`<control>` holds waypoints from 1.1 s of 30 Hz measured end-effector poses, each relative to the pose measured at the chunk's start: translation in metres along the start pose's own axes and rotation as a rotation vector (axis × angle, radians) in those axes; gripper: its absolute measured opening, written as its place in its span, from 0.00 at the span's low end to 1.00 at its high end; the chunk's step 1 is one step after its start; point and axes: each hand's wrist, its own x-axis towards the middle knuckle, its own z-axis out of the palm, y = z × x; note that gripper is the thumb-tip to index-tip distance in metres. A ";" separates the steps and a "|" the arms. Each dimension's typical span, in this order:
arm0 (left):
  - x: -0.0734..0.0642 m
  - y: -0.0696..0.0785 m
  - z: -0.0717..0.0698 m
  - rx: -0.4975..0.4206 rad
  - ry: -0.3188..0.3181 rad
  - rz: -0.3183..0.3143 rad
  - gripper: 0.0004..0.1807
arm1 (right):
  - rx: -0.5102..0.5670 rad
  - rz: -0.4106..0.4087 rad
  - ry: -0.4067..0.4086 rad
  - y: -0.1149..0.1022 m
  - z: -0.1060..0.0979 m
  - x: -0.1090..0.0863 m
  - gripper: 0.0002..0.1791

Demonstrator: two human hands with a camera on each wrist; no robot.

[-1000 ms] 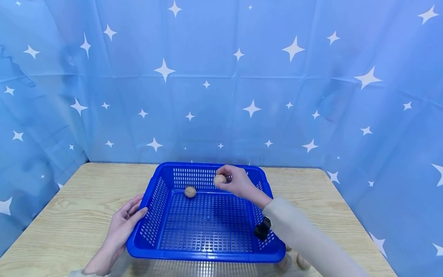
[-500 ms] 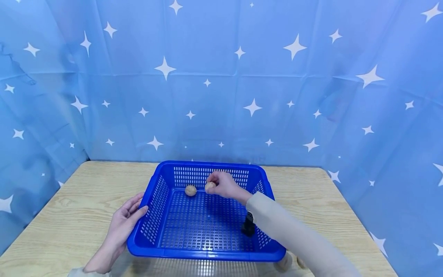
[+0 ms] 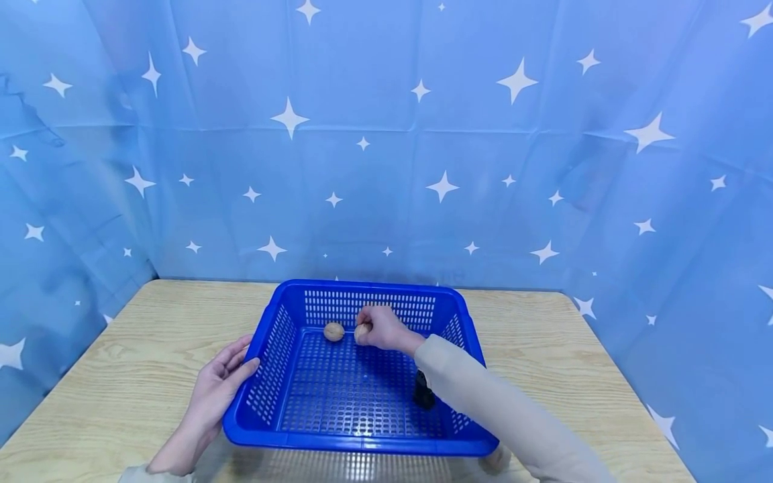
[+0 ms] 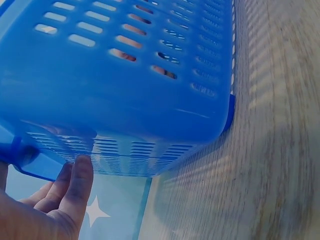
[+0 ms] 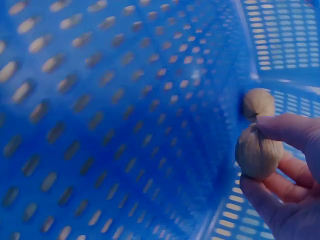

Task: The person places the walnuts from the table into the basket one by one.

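A blue plastic basket (image 3: 362, 443) with slotted walls stands on the table. My right hand (image 3: 386, 329) is inside it near the back wall, pinching a walnut (image 5: 258, 154) between thumb and fingers. A second walnut (image 3: 333, 332) lies on the basket floor by the back wall, just left of the held one. At the basket's left side, my left hand (image 3: 219, 384) holds the rim, thumb on top. In the left wrist view its fingers (image 4: 79, 182) touch the outer wall beneath the rim; the thumb is hidden there.
Near the basket's front right corner lies another walnut (image 3: 496, 460) on the wooden table (image 3: 543, 349), partly hidden by the basket and sleeve. A blue curtain (image 3: 386, 168) with white stars hangs behind and at both sides. A black device (image 3: 423, 391) sits at my right wrist.
My right hand has moved left and down inside the basket with its walnut, closer to the walnut lying there. The left hand has stayed on the rim.
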 end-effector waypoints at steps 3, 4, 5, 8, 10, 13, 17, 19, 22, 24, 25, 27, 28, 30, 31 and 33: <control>0.001 0.000 0.000 -0.001 -0.001 -0.008 0.30 | -0.022 0.003 -0.007 0.001 0.004 -0.001 0.10; 0.001 0.000 0.000 -0.003 -0.002 -0.011 0.30 | -0.030 0.008 -0.006 0.001 0.005 -0.001 0.10; 0.001 0.000 0.000 -0.005 -0.003 -0.011 0.30 | -0.037 0.009 -0.006 0.002 0.006 -0.001 0.10; 0.001 -0.001 -0.001 -0.014 -0.008 -0.013 0.30 | -0.053 0.011 -0.007 0.002 0.007 0.000 0.11; 0.001 -0.001 -0.001 -0.016 -0.009 -0.010 0.30 | -0.059 0.011 -0.010 0.002 0.008 0.000 0.11; 0.001 -0.001 0.000 -0.022 -0.010 -0.007 0.30 | -0.069 0.019 -0.021 0.001 0.007 -0.001 0.13; 0.000 -0.001 0.000 -0.018 -0.007 -0.010 0.30 | -0.083 0.022 -0.034 -0.002 0.002 -0.001 0.16; -0.001 -0.001 0.000 -0.014 -0.006 -0.007 0.31 | -0.088 0.024 -0.027 -0.005 -0.003 -0.001 0.17; -0.001 0.000 0.000 -0.020 -0.005 -0.002 0.31 | -0.065 0.057 -0.018 -0.011 -0.013 -0.002 0.17; -0.001 0.000 0.000 -0.022 -0.006 0.003 0.31 | -0.044 0.081 -0.008 -0.016 -0.022 -0.004 0.17; -0.001 0.000 0.000 -0.020 -0.004 0.002 0.31 | -0.025 0.096 -0.005 -0.018 -0.026 -0.005 0.17; -0.002 0.000 0.001 -0.016 -0.003 0.003 0.31 | 0.002 0.103 0.006 -0.022 -0.036 -0.008 0.18; -0.002 0.000 0.001 -0.013 -0.003 0.003 0.31 | 0.018 0.107 0.011 -0.023 -0.040 -0.010 0.18; -0.002 0.000 0.001 -0.008 0.000 0.000 0.31 | 0.043 0.100 0.026 -0.026 -0.050 -0.015 0.19; -0.002 0.000 0.001 -0.005 0.001 -0.002 0.31 | 0.054 0.095 0.030 -0.027 -0.055 -0.018 0.19; -0.001 0.000 0.001 0.000 0.003 -0.008 0.31 | 0.063 0.088 0.038 -0.029 -0.064 -0.024 0.19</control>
